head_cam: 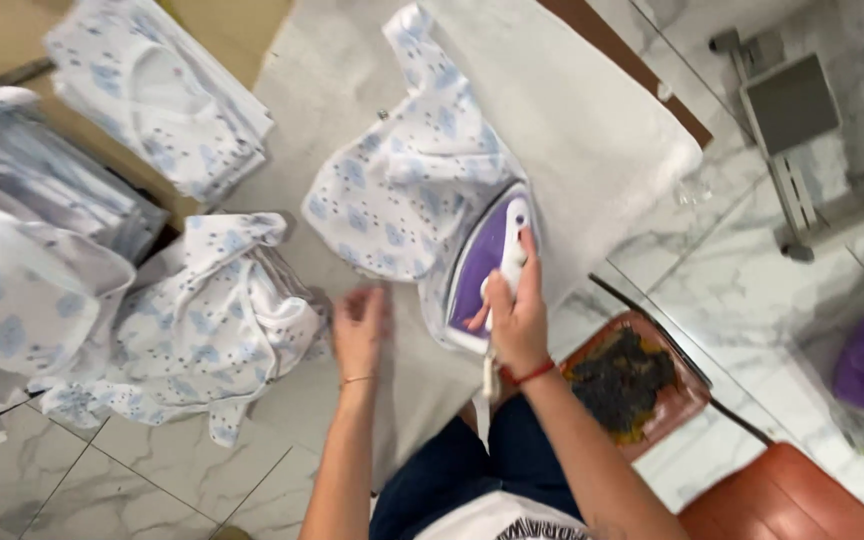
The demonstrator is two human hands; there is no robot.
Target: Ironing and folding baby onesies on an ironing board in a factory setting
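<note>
I see my right hand wrapped around the white handle of the purple-and-white steam iron, which sits flat on the baby garment at the middle of the padded white ironing surface. My left hand lies open, fingers spread, flat on the surface near the garment's near-left hem, gripping nothing.

Handling, as I judge it: the iron is rigid and fairly heavy, its soleplate likely hot, so the handle is the only safe hold. The garment is thin printed cotton, light and limp, and it likely bunches if pushed; I'd pin it at a hem or sleeve edge.

To the left, 1 crumpled garment heap lies unpressed. At far left, 1 folded stack of the same print rests. At near right there is a brown tray holding dark scraps.
</note>
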